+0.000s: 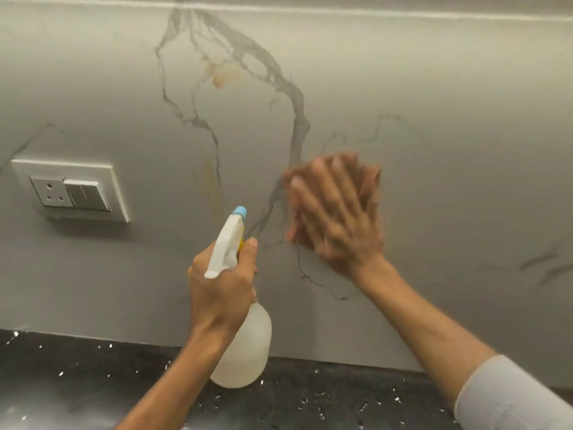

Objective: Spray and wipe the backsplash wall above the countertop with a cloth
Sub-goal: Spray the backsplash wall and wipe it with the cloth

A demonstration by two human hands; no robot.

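Leftmost, at nine o'clock on the backsplash wall [434, 88], sits a white socket-and-switch plate [70, 189]. Below, from seven to five o'clock, runs the dark speckled counter [77, 377]. Toward six o'clock the left hand [221, 285] has its grip wrapped around the neck of a translucent spray bottle [240, 346], whose white trigger head and blue nozzle tip point toward twelve o'clock at the wall. Grey veins and a small orange-brown stain [218, 79] mark the marble near twelve o'clock. Right of centre, the right hand [336, 212], blurred, lies flat with fingers spread, pressing a brownish cloth [370, 178] against the wall. A pale grey sleeve [508, 398] shows at four o'clock.
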